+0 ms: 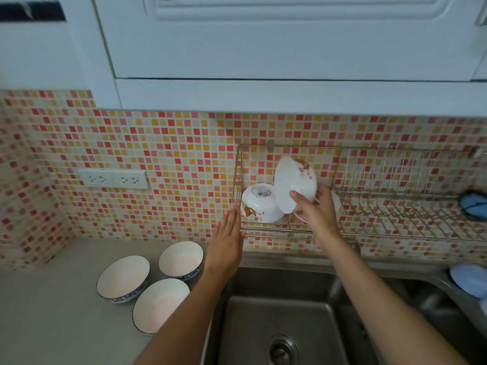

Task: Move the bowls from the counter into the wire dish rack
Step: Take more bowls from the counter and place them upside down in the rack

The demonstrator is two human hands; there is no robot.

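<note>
Gripping white bowl (295,184) | right hand (315,214) | left hand (226,241) flat, empty

rack (266,229): shiny wire metal | bowls (123,279): glossy ceramic | sink (266,325): brushed steel

Soft, even, fairly bright light; faint shadows only, no glare. Slightly blurred throughout, with straight lines bowing toward the edges.

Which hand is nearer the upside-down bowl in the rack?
Left. The left hand is flat beside the upside-down bowl; the right hand holds a tilted bowl just past it.
</note>
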